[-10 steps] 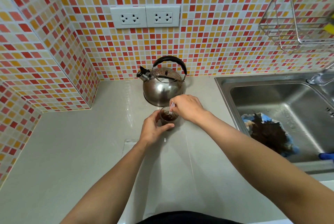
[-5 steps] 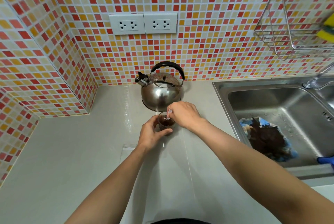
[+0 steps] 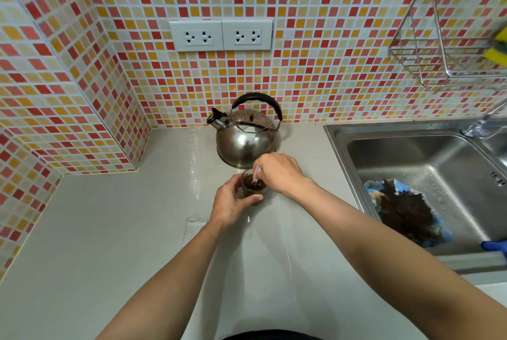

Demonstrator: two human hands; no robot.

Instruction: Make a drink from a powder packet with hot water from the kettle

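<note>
— Where's our cup (image 3: 253,188)?
— Just before the kettle (image 3: 245,138), our left hand (image 3: 233,202) wrapped round it.
— And the stirrer (image 3: 256,173)?
— Pinched in our right hand (image 3: 279,172), leaning nearly upright, tip down in the dark drink. We keep it inside the rim.

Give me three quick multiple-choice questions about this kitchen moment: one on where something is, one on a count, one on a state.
1. Where does the kettle stand?
A. in the sink
B. on the counter behind the glass
C. on the wire rack

2. How many wall outlet plates are there?
A. one
B. two
C. four

3. What is in the glass?
A. nothing
B. clear water
C. dark liquid

Answers: B, it sits by the tiled wall beyond the glass; B, two plates side by side; C, brown drink, which the right hand stirs while the left hand grips the glass.
</note>
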